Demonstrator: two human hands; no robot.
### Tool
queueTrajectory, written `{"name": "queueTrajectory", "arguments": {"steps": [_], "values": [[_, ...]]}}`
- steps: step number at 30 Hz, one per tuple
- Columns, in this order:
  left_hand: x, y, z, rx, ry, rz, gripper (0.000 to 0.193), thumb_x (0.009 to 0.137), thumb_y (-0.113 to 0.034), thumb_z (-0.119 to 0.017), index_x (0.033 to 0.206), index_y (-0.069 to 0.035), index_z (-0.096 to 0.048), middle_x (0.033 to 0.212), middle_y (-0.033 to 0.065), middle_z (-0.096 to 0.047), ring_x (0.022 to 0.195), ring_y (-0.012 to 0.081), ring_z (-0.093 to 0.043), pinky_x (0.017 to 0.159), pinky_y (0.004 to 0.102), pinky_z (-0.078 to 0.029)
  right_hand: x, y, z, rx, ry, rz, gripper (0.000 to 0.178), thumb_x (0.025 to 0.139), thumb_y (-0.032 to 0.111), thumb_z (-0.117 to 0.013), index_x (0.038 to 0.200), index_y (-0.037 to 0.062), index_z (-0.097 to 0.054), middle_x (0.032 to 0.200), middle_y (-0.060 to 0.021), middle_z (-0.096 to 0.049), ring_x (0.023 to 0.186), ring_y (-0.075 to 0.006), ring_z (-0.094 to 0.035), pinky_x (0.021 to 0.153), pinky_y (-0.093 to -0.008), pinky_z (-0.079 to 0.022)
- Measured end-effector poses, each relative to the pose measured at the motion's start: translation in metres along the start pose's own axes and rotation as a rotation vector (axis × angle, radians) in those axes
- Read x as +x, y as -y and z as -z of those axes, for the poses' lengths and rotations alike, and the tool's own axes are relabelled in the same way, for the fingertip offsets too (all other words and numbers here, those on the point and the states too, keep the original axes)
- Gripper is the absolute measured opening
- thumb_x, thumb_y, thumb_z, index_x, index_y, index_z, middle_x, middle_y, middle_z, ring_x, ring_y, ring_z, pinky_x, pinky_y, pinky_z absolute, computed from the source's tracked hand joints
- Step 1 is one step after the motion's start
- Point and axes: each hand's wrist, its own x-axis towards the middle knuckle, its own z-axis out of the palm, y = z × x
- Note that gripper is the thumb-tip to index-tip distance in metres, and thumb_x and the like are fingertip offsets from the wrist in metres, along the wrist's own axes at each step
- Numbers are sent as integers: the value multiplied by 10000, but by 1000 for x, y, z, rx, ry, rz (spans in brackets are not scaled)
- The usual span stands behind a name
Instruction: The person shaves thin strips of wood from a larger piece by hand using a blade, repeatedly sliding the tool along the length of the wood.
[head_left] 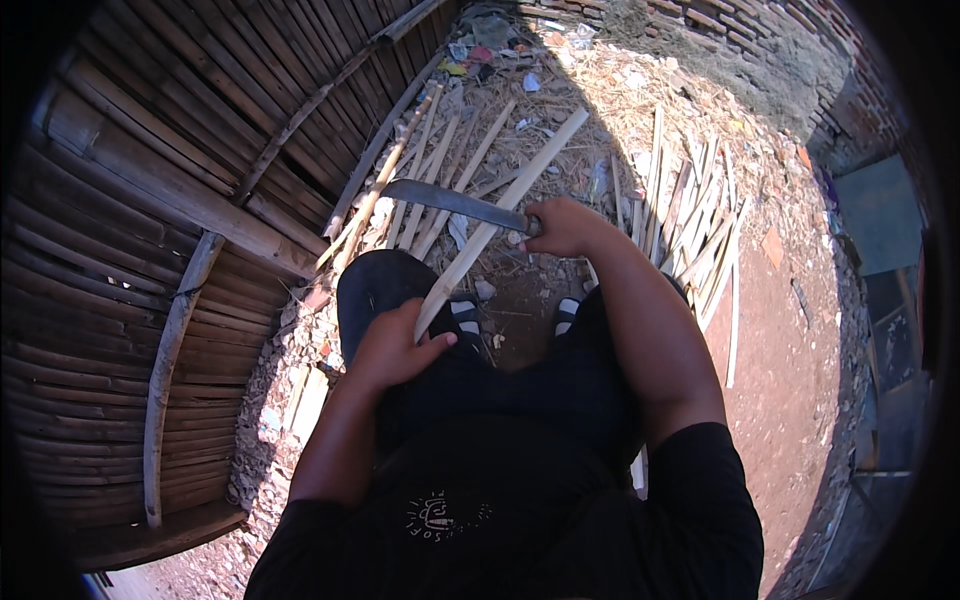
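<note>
My left hand (pixel 392 345) is closed round the near end of a pale bamboo strip (pixel 535 172), beside my left knee. The strip slants up and away to the right. In my right hand (pixel 568 228) is the handle of a machete (pixel 455 202). Its long grey blade points left and crosses the strip, with the blade in front of it at the crossing. Whether the edge touches the strip I cannot tell. The handle is mostly hidden by my fingers.
Several bamboo strips (pixel 432 165) lie ahead on littered ground. A heap of split strips (pixel 690 215) lies to the right. A slatted bamboo wall (pixel 120 230) stands close on the left, and a brick wall (pixel 770 45) at the far right. My sandalled feet (pixel 467 318) are below.
</note>
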Motion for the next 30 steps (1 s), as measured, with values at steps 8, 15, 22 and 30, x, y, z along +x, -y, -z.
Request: {"name": "queueTrajectory", "arguments": {"steps": [8, 15, 22, 30], "values": [[0, 4, -3, 30, -35, -41, 525, 871, -412, -825, 1147, -7, -637, 811, 164, -694, 765, 357, -715, 698, 449, -541, -1, 3, 4, 1, 62, -24, 580, 825, 471, -833, 1186, 37, -704, 1019, -232, -739, 1050, -427, -704, 937, -508, -538], [0, -1, -1, 9, -26, -23, 532, 873, -413, -827, 1158, -6, -637, 801, 163, -687, 761, 357, -713, 692, 436, -539, -1, 5, 5, 10, 47, -28, 573, 803, 460, -830, 1129, 5, -710, 1024, -229, -749, 1043, -423, -710, 931, -502, -549], [0, -5, 1, 29, -1, 11, 536, 875, -363, -837, 1222, -4, -643, 821, 160, -692, 754, 310, -700, 707, 409, -533, -2, 3, 4, 10, 66, -21, 573, 828, 474, -827, 1157, 21, -706, 988, -232, -741, 1020, -417, -715, 918, -496, -545], [1, 1, -2, 15, -23, 0, 536, 870, -440, -835, 1123, -11, -637, 769, 154, -670, 737, 355, -705, 684, 438, -533, -1, 5, 8, 35, 110, -58, 596, 818, 469, -824, 1160, -5, -709, 1066, -222, -753, 1080, -412, -710, 954, -490, -546]]}}
